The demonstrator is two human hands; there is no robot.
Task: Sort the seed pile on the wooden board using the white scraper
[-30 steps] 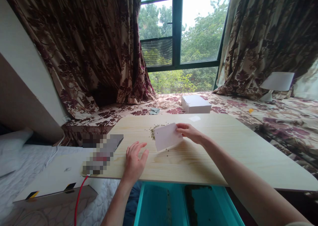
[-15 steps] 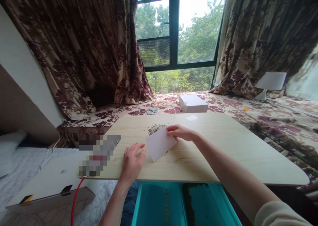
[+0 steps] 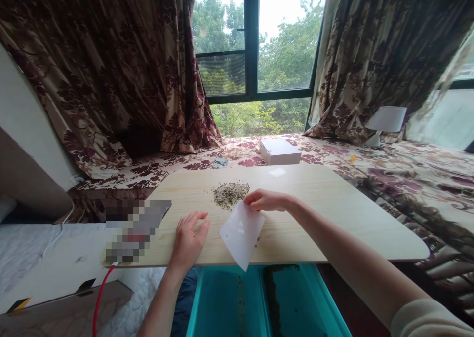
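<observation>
My right hand (image 3: pixel 263 200) pinches the far corner of a thin white sheet (image 3: pixel 241 233), stiff like card or plastic. The sheet is tilted, and its lowest corner hangs past the table's near edge, over a teal tub (image 3: pixel 222 307). Just beyond it lies a loose pile of small greenish-brown grains (image 3: pixel 231 194), too small to name exactly. A few specks (image 3: pixel 258 241) sit by the sheet's right side. To the left, my left hand (image 3: pixel 192 236) rests open over the tabletop with fingers apart, touching neither sheet nor pile.
The pale wooden table (image 3: pixel 326 218) carries a pixelated flat object (image 3: pixel 137 233) at left, with a red cable (image 3: pixel 99 297). Dark material (image 3: pixel 274 297) lines part of the tub's right compartment. On the window ledge are a white box (image 3: pixel 280 152), a grey cloth (image 3: pixel 220 163) and a lamp (image 3: pixel 387 120).
The white sheet has swung toward me, its lower corner now beyond the table edge, and more of the pile shows. My right hand still grips it; the view has turned slightly right.
</observation>
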